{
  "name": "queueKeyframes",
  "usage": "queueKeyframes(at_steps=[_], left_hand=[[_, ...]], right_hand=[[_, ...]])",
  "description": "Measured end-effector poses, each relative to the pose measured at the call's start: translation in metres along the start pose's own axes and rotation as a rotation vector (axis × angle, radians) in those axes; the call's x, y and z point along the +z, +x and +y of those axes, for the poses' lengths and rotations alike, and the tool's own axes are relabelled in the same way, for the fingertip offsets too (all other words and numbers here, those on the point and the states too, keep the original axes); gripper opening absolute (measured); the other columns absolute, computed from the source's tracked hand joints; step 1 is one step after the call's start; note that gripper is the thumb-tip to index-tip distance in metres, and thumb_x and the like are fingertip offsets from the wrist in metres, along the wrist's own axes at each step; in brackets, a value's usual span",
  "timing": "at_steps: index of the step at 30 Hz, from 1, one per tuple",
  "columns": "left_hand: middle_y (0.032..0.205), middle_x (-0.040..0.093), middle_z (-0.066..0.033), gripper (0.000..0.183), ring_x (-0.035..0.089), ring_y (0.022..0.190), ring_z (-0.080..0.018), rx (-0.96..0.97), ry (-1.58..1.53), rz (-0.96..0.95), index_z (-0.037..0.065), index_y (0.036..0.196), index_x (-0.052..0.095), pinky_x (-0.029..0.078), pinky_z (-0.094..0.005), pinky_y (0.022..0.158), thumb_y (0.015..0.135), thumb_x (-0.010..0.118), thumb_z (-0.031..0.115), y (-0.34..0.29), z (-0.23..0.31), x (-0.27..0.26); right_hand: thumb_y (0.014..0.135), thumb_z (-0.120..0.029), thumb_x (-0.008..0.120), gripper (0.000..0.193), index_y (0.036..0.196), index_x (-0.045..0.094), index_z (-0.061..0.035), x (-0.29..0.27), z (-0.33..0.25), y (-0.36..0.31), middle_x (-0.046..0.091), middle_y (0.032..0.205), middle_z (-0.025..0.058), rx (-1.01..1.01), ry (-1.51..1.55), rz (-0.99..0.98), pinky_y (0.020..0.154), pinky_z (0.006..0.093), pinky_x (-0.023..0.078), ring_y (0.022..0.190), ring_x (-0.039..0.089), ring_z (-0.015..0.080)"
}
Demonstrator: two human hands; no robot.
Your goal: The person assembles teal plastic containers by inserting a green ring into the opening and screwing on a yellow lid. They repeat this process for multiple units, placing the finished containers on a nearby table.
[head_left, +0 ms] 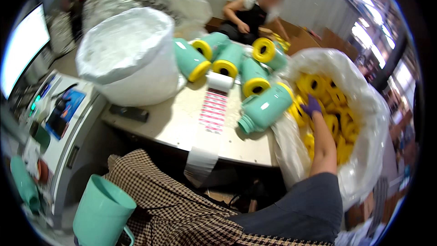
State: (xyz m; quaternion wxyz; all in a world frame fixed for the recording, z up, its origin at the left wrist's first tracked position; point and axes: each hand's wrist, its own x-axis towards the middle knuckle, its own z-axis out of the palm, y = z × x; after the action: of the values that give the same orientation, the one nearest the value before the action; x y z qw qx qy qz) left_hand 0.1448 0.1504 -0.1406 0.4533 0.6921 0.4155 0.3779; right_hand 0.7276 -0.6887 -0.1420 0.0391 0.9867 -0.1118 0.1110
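My right hand (311, 105), in a purple glove, reaches into a large white plastic bag on the right. Its fingers look spread against the yellow rings (314, 83) heaped inside; no ring is plainly in its grip. At the lower left, a tilted teal jug (102, 212) with a handle hangs beside my lap, its wide open end up. Only a sliver of purple at the jug's lower edge shows my left hand (76, 241), which seems closed on it; its fingers are mostly hidden. A teal bottle (267, 108) with a yellow end lies on the table near the bag.
Several teal bottles with yellow ends (191, 59) lie across the table's far side. A label strip (211, 114) hangs over the table's front edge. A full white sack (132, 64) stands at left, near a desk with a screen (22, 48). Another person (255, 16) sits behind.
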Motion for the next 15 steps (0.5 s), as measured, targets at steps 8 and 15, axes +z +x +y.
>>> queueKeyframes(at_steps=[8,15], left_hand=[[0.134,0.059,-0.0097,0.041,0.062,0.114,-0.0239,-0.260,-0.719,-0.061,0.012,0.140,0.051,0.054,-0.0413,0.095,0.106,0.044,0.034,-0.028,-0.072,0.053],[0.128,0.064,-0.0062,0.039,0.063,0.114,-0.0218,-0.322,-0.933,0.012,0.012,0.132,0.056,0.053,-0.0391,0.096,0.107,0.044,0.039,-0.036,-0.041,0.091]], right_hand=[[0.092,-0.054,0.061,0.064,0.145,0.054,-0.0188,0.042,0.023,-0.001,0.066,0.110,0.0198,0.038,-0.207,0.416,0.087,0.0470,0.051,0.099,0.067,0.0362],[0.098,-0.011,0.061,0.043,0.140,0.057,-0.0003,-0.182,-0.281,-0.086,0.064,0.130,0.0199,-0.770,0.950,0.675,0.102,0.0412,0.045,0.110,0.062,0.0310]])
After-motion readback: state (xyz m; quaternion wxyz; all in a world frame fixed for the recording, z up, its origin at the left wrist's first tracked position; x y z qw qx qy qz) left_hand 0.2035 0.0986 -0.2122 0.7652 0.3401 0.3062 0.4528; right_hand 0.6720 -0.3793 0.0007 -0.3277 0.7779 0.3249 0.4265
